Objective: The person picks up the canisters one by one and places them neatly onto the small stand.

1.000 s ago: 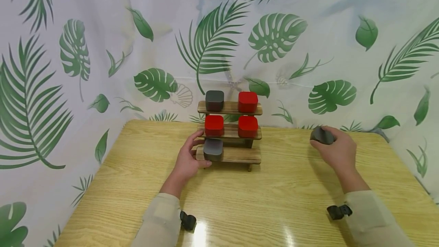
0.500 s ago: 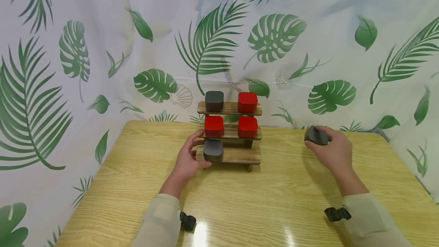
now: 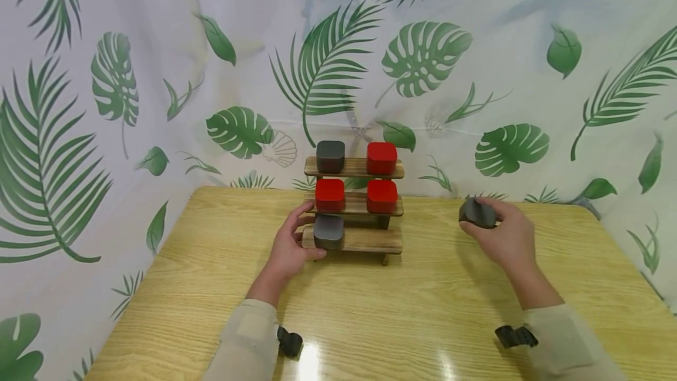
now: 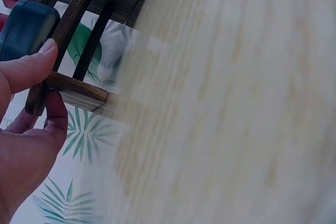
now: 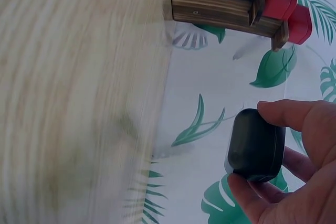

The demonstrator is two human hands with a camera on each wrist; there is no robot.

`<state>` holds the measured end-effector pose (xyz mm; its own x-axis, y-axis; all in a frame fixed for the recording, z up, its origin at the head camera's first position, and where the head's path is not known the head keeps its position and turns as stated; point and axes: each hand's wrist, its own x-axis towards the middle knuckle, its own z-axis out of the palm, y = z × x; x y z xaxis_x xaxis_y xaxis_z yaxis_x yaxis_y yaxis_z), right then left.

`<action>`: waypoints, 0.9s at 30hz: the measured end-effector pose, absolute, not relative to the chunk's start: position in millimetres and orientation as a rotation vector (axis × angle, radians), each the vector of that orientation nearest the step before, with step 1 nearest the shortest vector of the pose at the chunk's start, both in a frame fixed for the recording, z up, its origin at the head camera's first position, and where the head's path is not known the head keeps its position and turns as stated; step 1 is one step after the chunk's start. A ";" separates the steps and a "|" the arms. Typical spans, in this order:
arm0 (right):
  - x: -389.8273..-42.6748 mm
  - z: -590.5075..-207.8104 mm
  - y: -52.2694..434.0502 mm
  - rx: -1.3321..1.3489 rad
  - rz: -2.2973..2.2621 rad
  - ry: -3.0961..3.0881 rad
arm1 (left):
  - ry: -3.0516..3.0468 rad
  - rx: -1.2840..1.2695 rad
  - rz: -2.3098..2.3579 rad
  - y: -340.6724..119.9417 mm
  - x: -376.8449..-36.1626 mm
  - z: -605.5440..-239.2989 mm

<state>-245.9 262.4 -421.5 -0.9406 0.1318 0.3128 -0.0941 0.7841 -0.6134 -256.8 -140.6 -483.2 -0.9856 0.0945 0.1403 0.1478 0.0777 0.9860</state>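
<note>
A three-tier wooden shelf (image 3: 365, 240) stands at the table's far middle. Its top tier holds a dark grey box (image 3: 330, 156) and a red box (image 3: 382, 158). Two red boxes (image 3: 330, 194) sit on the middle tier, and a grey box (image 3: 328, 231) on the bottom tier's left. My left hand (image 3: 305, 233) pinches the left end of the bottom board (image 4: 79, 90), thumb beside that grey box (image 4: 26, 27). My right hand (image 3: 483, 225) holds another dark grey box (image 3: 476, 211) above the table, right of the shelf, its fingers (image 5: 310, 129) curled around the box (image 5: 256, 145).
The wooden table (image 3: 370, 310) has bare surface in front of and to both sides of the shelf. A leaf-print cloth (image 3: 158, 75) hangs behind and around the table. The bottom tier's right half (image 3: 378, 240) carries nothing.
My right hand has carried the dark grey box leftward, closer to the shelf. The left hand and the shelf have not moved.
</note>
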 end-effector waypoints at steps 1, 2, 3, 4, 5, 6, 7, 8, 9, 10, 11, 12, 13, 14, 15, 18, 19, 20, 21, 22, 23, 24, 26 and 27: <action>-245.0 -421.7 261.2 -0.021 0.941 -2.634 | -2.277 -0.254 -2.089 -140.7 -256.9 -483.7; -244.1 -421.5 260.0 -0.013 0.945 -2.630 | -2.277 -0.252 -2.087 -140.7 -256.9 -484.1; -243.3 -421.5 258.7 -0.006 0.947 -2.627 | -2.277 -0.254 -2.087 -140.6 -256.7 -484.2; -242.5 -421.6 257.4 0.001 0.945 -2.625 | -2.277 -0.250 -2.088 -140.5 -256.5 -484.1; -241.9 -421.9 256.2 0.008 0.947 -2.622 | -2.277 -0.247 -2.089 -140.5 -256.4 -484.1; -241.3 -422.3 255.0 0.015 0.948 -2.619 | -2.277 -0.249 -2.085 -140.5 -256.3 -484.1; -240.8 -422.8 253.9 0.023 0.945 -2.616 | -2.278 -0.246 -2.085 -140.4 -256.2 -484.0; -240.4 -423.1 252.8 0.032 0.942 -2.611 | -2.279 -0.248 -2.081 -140.4 -256.2 -483.9; -240.2 -423.8 251.7 0.043 0.944 -2.604 | -2.278 -0.251 -2.077 -140.4 -256.3 -484.0; -239.9 -424.5 250.7 0.050 0.945 -2.600 | -2.278 -0.248 -2.078 -140.3 -256.3 -483.9; -239.6 -425.4 249.8 0.058 0.943 -2.597 | -2.278 -0.248 -2.077 -140.3 -256.4 -483.9; -239.1 -426.2 248.8 0.064 0.941 -2.595 | -2.278 -0.247 -2.078 -140.2 -256.4 -483.8; -238.8 -426.8 247.8 0.069 0.939 -2.593 | -2.277 -0.245 -2.081 -140.1 -256.4 -483.5; -238.3 -427.7 246.7 0.074 0.939 -2.595 | -2.277 -0.244 -2.082 -140.1 -256.5 -483.3; -237.7 -428.6 245.5 0.078 0.940 -2.601 | -2.276 -0.243 -2.085 -140.0 -256.6 -483.1; -235.2 -430.9 241.0 0.081 0.951 -2.626 | -2.277 -0.236 -2.091 -139.8 -256.8 -482.4; -234.1 -431.4 239.3 0.079 0.958 -2.635 | -2.276 -0.235 -2.092 -139.8 -256.8 -482.3; -233.1 -431.8 237.5 0.078 0.965 -2.643 | -2.276 -0.230 -2.095 -139.8 -256.8 -482.2; -232.1 -432.0 235.5 0.076 0.973 -2.649 | -2.275 -0.231 -2.096 -139.8 -257.0 -482.4; -231.2 -432.1 233.5 0.075 0.979 -2.653 | -2.274 -0.232 -2.097 -139.9 -257.0 -482.3; -230.2 -432.4 231.6 0.076 0.983 -2.658 | -2.274 -0.232 -2.099 -140.0 -257.0 -482.3; -229.2 -432.7 229.8 0.076 0.988 -2.660 | -2.275 -0.236 -2.098 -140.1 -256.9 -482.5; -227.5 -433.5 226.3 0.082 0.994 -2.663 | -2.275 -0.239 -2.097 -140.2 -256.6 -482.6; -226.5 -433.9 224.6 0.085 1.001 -2.665 | -2.273 -0.245 -2.096 -140.4 -256.2 -482.7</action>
<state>-226.5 224.6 -433.9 -0.9554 0.0469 0.2917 -0.1567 0.7565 -0.6350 -256.2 -140.4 -482.7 -0.9867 0.0891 0.1361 0.1428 0.0743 0.9870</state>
